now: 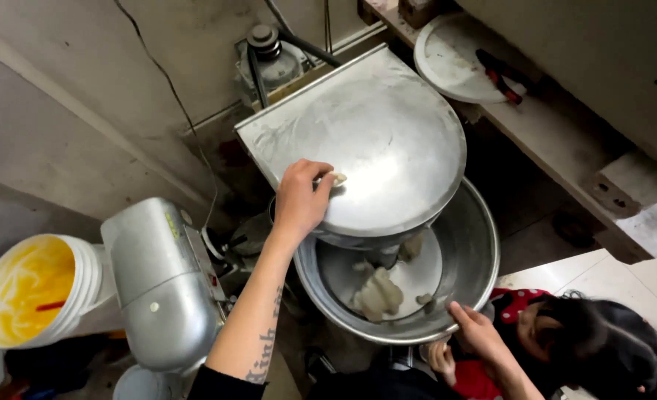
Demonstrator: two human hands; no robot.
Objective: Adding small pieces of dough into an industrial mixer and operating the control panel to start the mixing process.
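Note:
My left hand reaches up onto the flat metal lid of a machine and pinches a small pale dough piece at its fingertips. Under the lid sits a large round metal bowl with pale dough lumps lying in it. At the near side of the bowl, my right hand grips the rim, fingers curled over the edge. Part of the bowl's inside is hidden by the lid.
A white bucket of yellow liquid stands at the left beside a grey metal machine housing. A person with dark hair in red clothing is low at the right. A white round lid with red-handled pliers lies on a ledge behind.

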